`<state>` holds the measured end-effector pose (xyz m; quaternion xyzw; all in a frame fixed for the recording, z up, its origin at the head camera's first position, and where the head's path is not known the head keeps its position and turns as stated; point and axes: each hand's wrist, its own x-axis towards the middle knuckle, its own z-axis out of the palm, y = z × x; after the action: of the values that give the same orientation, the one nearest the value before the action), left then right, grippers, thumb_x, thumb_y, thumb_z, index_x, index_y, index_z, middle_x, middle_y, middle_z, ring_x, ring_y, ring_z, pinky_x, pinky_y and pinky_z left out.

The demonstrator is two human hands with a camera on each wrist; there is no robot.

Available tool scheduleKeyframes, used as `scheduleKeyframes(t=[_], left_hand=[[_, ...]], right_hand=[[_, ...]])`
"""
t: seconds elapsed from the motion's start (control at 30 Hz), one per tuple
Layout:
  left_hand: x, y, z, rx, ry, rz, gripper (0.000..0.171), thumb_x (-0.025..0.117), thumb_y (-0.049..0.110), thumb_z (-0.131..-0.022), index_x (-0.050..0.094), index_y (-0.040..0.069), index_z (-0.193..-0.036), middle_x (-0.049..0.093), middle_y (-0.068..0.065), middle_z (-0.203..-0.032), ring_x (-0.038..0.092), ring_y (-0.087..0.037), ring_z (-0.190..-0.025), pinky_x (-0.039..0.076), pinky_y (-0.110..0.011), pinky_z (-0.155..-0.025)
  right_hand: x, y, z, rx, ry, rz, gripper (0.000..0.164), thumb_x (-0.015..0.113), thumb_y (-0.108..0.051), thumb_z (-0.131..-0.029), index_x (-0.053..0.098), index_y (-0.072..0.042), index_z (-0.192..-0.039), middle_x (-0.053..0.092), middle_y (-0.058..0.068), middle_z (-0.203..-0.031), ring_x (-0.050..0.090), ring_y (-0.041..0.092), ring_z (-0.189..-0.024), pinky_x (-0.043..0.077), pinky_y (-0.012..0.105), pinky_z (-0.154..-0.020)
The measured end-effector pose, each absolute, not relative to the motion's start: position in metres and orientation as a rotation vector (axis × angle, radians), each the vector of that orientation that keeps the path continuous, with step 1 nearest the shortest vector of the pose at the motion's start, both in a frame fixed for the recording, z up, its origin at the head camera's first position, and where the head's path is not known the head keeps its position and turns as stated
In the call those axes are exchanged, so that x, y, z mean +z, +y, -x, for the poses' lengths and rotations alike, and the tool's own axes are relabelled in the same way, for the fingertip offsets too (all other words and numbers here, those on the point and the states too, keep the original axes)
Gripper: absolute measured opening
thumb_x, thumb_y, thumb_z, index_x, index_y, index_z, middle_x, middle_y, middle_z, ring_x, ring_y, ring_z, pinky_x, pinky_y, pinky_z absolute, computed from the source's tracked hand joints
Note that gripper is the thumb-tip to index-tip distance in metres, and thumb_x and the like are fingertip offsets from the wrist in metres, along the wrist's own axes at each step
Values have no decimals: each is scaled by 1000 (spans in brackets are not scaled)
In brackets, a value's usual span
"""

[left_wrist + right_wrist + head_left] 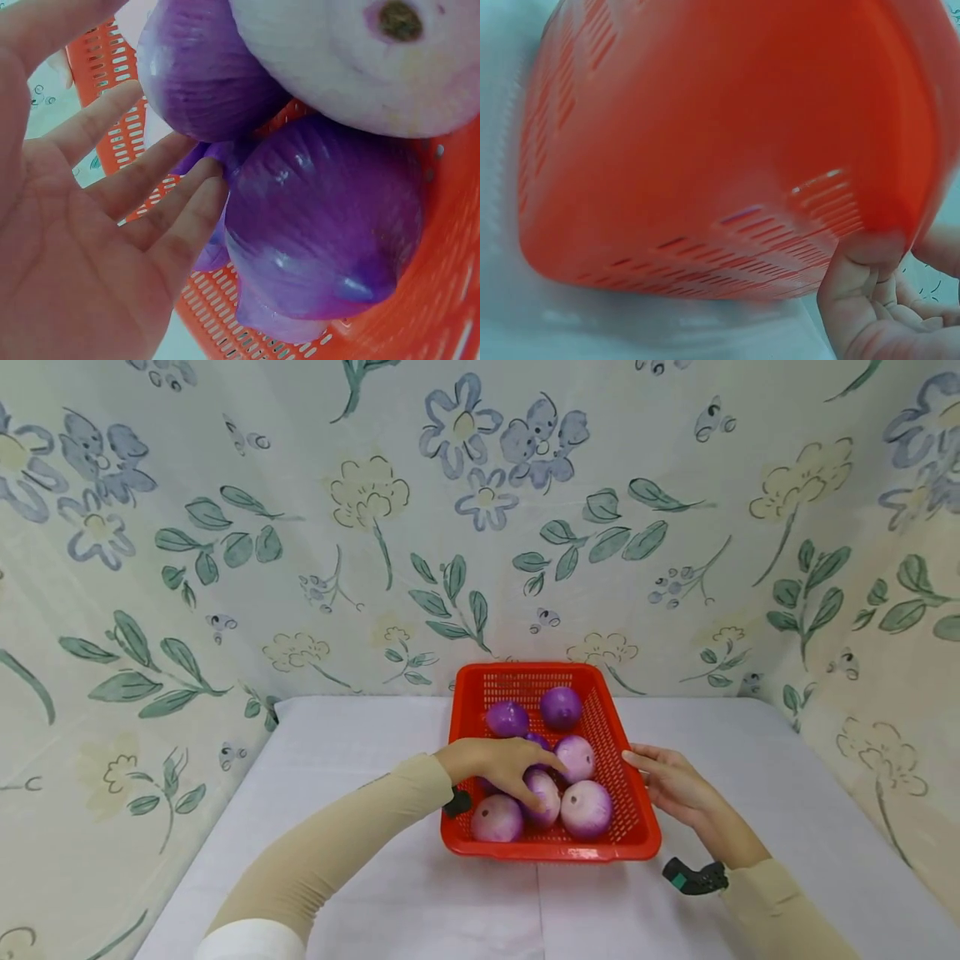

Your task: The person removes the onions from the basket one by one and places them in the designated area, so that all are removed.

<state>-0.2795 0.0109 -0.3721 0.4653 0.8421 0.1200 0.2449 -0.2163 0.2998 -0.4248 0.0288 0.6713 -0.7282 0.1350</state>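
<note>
A red plastic basket (551, 852) holds several purple and purple-white onions. My left hand (506, 764) reaches into it from the left, thumb and fingers spread over a purple-white onion (544, 795). In the left wrist view the left hand's fingers (180, 217) look fairly straight beside a purple onion (322, 217) and touch or nearly touch another purple onion (202, 67); a pale onion (352, 60) lies close by. My right hand (678, 787) pinches the basket's right rim, thumb above. In the right wrist view, its bent fingers (862, 277) press against the basket wall (705, 135).
The basket stands on a table with a white cloth (360, 885). Behind it hangs a flower-patterned curtain (465, 568), which also runs along both sides. More onions, such as a purple one (561, 707), lie at the basket's far end.
</note>
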Motion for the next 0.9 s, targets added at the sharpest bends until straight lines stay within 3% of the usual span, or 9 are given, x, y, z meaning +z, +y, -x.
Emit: scheduleKeyframes(t=[0.3, 0.7, 0.9], left_hand=[[-376, 17, 275, 311, 2309, -1226, 59, 79, 40, -85, 59, 25, -139, 61, 10, -125, 55, -10, -114, 46, -36, -103], [-383, 24, 275, 251, 2321, -1253, 50, 79, 33, -87, 62, 19, -132, 62, 6, -123, 55, -8, -111, 44, -28, -103], [-384, 24, 275, 296, 2312, -1246, 48, 79, 33, -87, 64, 15, -129, 65, 7, -116, 58, -6, -104, 46, -26, -101]], right_hand=[[-425, 301, 217, -2078, 1997, -75, 62, 56, -25, -104, 27, 10, -148, 63, 3, -118, 65, 18, -103, 56, 37, -88], [-426, 303, 217, -2092, 1989, -91, 57, 57, -25, -103, 35, 7, -143, 65, 0, -114, 66, 17, -100, 56, 37, -88], [-428, 302, 217, -2097, 1997, -113, 62, 58, -27, -103, 31, 7, -147, 64, -1, -116, 66, 16, -102, 55, 37, -90]])
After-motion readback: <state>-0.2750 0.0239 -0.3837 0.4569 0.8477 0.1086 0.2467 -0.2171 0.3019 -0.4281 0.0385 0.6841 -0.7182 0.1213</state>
